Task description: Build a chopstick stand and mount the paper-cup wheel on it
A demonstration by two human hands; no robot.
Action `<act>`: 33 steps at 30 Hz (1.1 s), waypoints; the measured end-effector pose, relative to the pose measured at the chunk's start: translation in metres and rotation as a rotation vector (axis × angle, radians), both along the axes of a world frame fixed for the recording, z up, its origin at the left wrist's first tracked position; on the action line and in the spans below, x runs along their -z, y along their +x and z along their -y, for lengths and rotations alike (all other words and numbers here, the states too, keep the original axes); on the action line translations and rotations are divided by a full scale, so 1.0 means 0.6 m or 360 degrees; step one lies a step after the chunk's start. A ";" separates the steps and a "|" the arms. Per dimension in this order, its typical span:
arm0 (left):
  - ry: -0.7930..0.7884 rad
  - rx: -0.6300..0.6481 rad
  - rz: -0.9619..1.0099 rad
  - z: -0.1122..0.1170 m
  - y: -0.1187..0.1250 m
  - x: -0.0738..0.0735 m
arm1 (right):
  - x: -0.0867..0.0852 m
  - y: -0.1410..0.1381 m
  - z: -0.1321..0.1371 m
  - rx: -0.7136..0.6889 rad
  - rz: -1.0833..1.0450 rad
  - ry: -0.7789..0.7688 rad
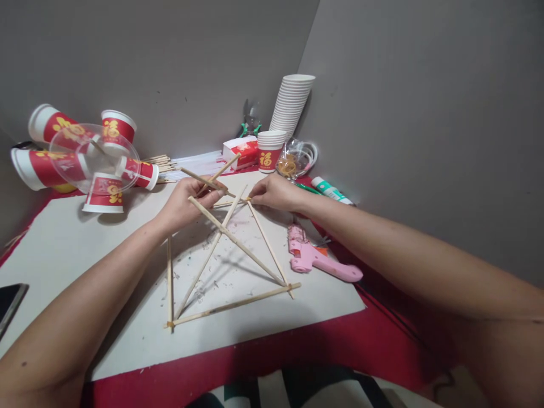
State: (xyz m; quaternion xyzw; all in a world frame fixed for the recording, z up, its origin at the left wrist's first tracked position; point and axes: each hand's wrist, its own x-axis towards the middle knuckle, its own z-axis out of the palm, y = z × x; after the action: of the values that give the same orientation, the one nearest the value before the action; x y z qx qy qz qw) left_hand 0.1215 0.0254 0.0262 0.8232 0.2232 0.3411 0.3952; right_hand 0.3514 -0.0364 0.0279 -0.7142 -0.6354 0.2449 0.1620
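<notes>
A frame of thin wooden sticks (232, 306) lies on a white board (63, 243), with crossing diagonals (221, 231) inside it. My left hand (187, 201) is closed around two loose sticks (204, 180) that cross above the frame's far left part. My right hand (274, 192) pinches the frame's far corner where several stick ends meet. Both forearms reach in from the bottom corners.
A pink glue gun (318, 258) lies right of the frame. A wheel of red paper cups (91, 156) stands at the far left. Stacked cups (291, 105), a tissue box (242, 152), a rubber band bag (295, 161) and a glue tube (331, 190) crowd the back corner. A phone (11, 303) is at left.
</notes>
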 end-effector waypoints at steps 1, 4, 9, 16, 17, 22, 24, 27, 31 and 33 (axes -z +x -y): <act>0.0001 -0.0007 0.0001 -0.002 0.000 0.002 | 0.001 0.000 0.000 -0.0004 0.0021 0.0035; -0.0017 -0.0011 0.0033 -0.010 0.000 0.009 | 0.000 0.001 0.001 -0.0053 0.0100 0.0104; -0.0056 -0.0004 0.0018 -0.016 -0.001 0.016 | -0.002 -0.008 0.003 -0.0173 0.0347 0.0113; -0.0058 0.0039 0.0040 -0.008 0.003 0.016 | 0.004 -0.038 0.009 -0.0148 0.0785 0.0185; -0.0069 0.0037 0.0040 -0.006 0.003 0.014 | 0.004 -0.041 0.010 -0.0144 0.0826 0.0168; -0.0078 -0.0012 -0.0091 -0.001 -0.002 -0.001 | 0.004 -0.045 0.013 -0.0147 0.0925 0.0156; -0.0036 -0.0033 -0.0183 -0.001 -0.009 -0.009 | 0.005 -0.045 0.013 -0.0159 0.0951 0.0172; 0.0058 -0.0088 -0.0330 -0.001 -0.023 -0.024 | 0.005 -0.045 0.013 -0.0186 0.0976 0.0197; 0.0106 -0.0143 -0.0509 -0.003 -0.051 -0.045 | -0.002 -0.048 0.013 -0.0277 0.1009 0.0183; 0.0092 -0.0169 -0.0558 -0.005 -0.069 -0.055 | -0.008 -0.050 0.014 -0.0326 0.1040 0.0151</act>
State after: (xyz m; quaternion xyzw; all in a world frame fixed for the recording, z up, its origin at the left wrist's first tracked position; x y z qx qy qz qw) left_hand 0.0799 0.0283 0.0589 0.8681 0.3218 0.2192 0.3079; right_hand 0.3213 -0.0446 0.0326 -0.6791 -0.7327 -0.0116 -0.0426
